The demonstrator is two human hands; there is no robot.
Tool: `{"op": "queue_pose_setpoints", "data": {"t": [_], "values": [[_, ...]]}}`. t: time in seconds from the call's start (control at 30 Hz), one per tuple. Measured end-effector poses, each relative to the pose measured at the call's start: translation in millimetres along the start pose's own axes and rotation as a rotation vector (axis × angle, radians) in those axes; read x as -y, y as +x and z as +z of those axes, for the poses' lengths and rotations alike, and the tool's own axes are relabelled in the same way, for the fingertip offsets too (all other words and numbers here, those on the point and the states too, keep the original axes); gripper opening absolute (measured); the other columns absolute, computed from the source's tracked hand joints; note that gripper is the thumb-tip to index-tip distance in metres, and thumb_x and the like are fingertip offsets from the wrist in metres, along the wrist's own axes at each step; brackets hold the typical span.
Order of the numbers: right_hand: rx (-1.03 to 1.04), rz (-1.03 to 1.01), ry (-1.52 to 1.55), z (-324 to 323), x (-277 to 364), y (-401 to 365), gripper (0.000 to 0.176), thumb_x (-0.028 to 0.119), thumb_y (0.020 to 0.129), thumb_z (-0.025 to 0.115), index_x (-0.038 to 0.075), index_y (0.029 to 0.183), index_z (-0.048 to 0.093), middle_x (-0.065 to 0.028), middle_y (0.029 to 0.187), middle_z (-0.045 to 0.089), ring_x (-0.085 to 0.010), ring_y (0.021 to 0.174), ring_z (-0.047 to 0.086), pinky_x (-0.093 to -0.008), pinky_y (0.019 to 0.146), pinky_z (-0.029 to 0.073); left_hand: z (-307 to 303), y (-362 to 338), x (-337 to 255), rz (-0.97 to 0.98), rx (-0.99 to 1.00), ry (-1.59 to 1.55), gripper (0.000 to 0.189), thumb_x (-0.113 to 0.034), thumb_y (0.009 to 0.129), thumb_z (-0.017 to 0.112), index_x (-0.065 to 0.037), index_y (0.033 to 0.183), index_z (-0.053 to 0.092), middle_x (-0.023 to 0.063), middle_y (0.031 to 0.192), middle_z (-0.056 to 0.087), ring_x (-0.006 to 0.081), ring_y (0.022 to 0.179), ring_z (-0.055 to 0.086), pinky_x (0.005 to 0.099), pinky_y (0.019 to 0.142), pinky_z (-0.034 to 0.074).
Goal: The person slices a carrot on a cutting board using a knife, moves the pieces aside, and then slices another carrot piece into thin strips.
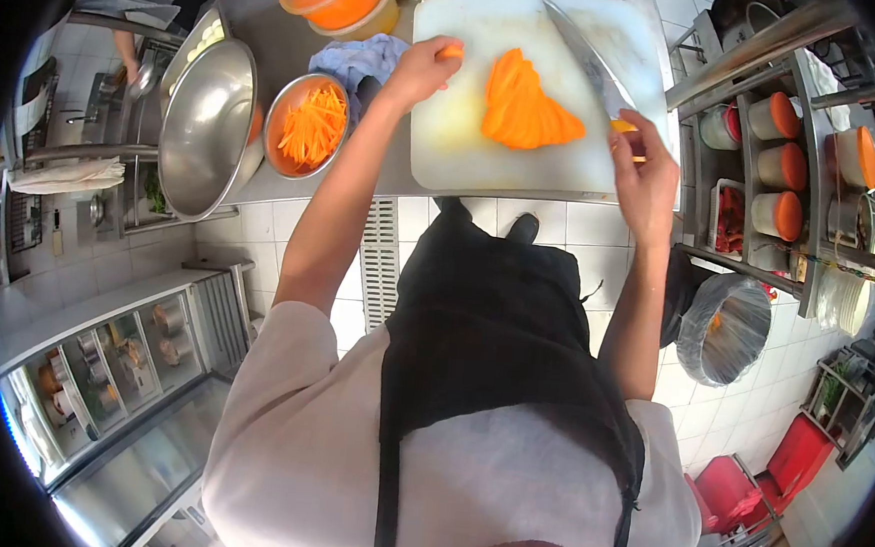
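Observation:
On the white cutting board (445, 144) lies a fanned pile of thin orange carrot slices (528, 107). My left hand (422, 74) is over the board's left side, fingers closed on a small piece of carrot (453, 51). At the board's right edge, my right hand (647, 181) is closed around the yellow handle of a kitchen knife (593, 60). Its blade rests along the board, tip pointing away from me. Left of the board, a metal bowl (277, 155) holds carrot shreds (313, 126).
A large steel bowl (206, 124) stands at the counter's left end. Behind the shreds are a bluish cloth (355, 60) and a plastic tub (319, 6) with orange contents. A lined bin (725, 329) and a shelf of orange-lidded containers (780, 166) are on the right.

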State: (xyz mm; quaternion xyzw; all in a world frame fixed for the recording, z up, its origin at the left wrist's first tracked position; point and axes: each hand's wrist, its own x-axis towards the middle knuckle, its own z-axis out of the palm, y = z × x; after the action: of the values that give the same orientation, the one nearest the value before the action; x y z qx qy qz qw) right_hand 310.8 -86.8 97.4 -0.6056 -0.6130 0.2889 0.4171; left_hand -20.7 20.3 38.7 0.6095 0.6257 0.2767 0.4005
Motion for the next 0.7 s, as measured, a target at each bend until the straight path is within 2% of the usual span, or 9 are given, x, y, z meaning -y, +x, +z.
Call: {"op": "queue_pose_setpoints", "data": {"t": [0.07,0.1,0.17,0.2,0.3,0.4,0.5,0.6,0.7], "values": [[-0.037,-0.042,-0.079,-5.6,-18.2,8.3,0.029,0.013,0.094,0.068,0.001,0.120,0.067,-0.0171,0.087,0.074,-0.0251,0.075,0.072,-0.0361,0.072,0.056,-3.1,-12.0,19.0,0.124,0.044,0.259,0.036,-0.019,0.091,0.067,-0.004,0.123,0.066,0.0167,0.112,0.073,0.0316,0.092,0.072,0.0402,0.082,0.058],[-0.044,0.044,-0.243,-8.1,-38.2,13.7,0.030,0.018,0.095,0.069,0.006,0.123,0.069,-0.0142,0.094,0.074,-0.0220,0.082,0.071,-0.0356,0.074,0.055,-1.1,-23.1,17.6,0.135,0.026,0.298,0.035,-0.018,0.091,0.068,-0.004,0.123,0.065,0.0169,0.112,0.073,0.0309,0.093,0.072,0.0391,0.084,0.057],[-0.125,-0.047,-0.523,-9.5,-63.3,19.1,0.034,0.023,0.092,0.072,0.005,0.121,0.069,-0.0155,0.099,0.072,-0.0267,0.087,0.070,-0.0398,0.078,0.055,4.0,-45.4,4.6,0.155,-0.020,0.377,0.034,-0.016,0.093,0.070,-0.003,0.124,0.064,0.0174,0.113,0.072,0.0294,0.095,0.072,0.0369,0.086,0.056],[-0.090,-0.062,-0.546,-9.3,-77.2,20.8,0.036,0.024,0.092,0.073,0.005,0.121,0.069,-0.0156,0.099,0.072,-0.0279,0.089,0.070,-0.0408,0.079,0.055,5.2,-49.4,5.9,0.105,-0.017,0.330,0.029,-0.015,0.092,0.072,-0.005,0.118,0.067,0.0187,0.114,0.072,0.0351,0.104,0.071,0.0396,0.091,0.055],[-0.026,-0.079,-0.529,-5.1,-93.7,25.7,0.038,0.026,0.089,0.075,0.005,0.120,0.067,-0.0171,0.102,0.071,-0.0329,0.094,0.068,-0.0441,0.083,0.054,3.2,-66.3,8.8,0.250,-0.093,0.311,0.029,-0.013,0.092,0.070,-0.005,0.119,0.068,0.0163,0.114,0.073,0.0328,0.104,0.071,0.0397,0.090,0.055],[0.009,-0.048,-0.406,1.2,-84.5,23.0,0.036,0.023,0.087,0.077,0.005,0.115,0.064,-0.0193,0.105,0.071,-0.0383,0.099,0.066,-0.0467,0.086,0.052,2.7,-81.9,12.1,0.214,-0.131,0.220,0.030,-0.013,0.088,0.072,-0.006,0.117,0.069,0.0153,0.110,0.073,0.0359,0.101,0.069,0.0418,0.089,0.055],[0.047,-0.056,-0.425,7.3,-75.9,20.2,0.035,0.022,0.085,0.078,0.004,0.110,0.060,-0.0191,0.104,0.070,-0.0388,0.099,0.066,-0.0474,0.085,0.052,-10.9,-78.2,26.9,0.049,0.147,0.134,0.033,-0.013,0.089,0.069,-0.008,0.122,0.069,0.0151,0.118,0.069,0.0348,0.107,0.066,0.0411,0.094,0.053],[0.065,-0.058,-0.453,12.0,-76.4,25.0,0.037,0.020,0.086,0.077,0.004,0.111,0.055,-0.0193,0.102,0.070,-0.0397,0.096,0.066,-0.0489,0.082,0.052,-7.5,-71.7,28.7,0.199,-0.005,0.290,0.033,-0.010,0.093,0.065,-0.008,0.126,0.067,0.0142,0.121,0.067,0.0307,0.105,0.064,0.0384,0.094,0.052],[0.083,-0.035,-0.451,10.5,-80.9,29.5,0.037,0.019,0.088,0.074,0.003,0.114,0.053,-0.0203,0.097,0.070,-0.0413,0.088,0.067,-0.0505,0.076,0.052,1.4,-76.1,31.3,0.291,-0.336,0.451,0.033,-0.015,0.093,0.067,-0.008,0.126,0.068,0.0152,0.123,0.064,0.0311,0.106,0.062,0.0400,0.093,0.051]]}}
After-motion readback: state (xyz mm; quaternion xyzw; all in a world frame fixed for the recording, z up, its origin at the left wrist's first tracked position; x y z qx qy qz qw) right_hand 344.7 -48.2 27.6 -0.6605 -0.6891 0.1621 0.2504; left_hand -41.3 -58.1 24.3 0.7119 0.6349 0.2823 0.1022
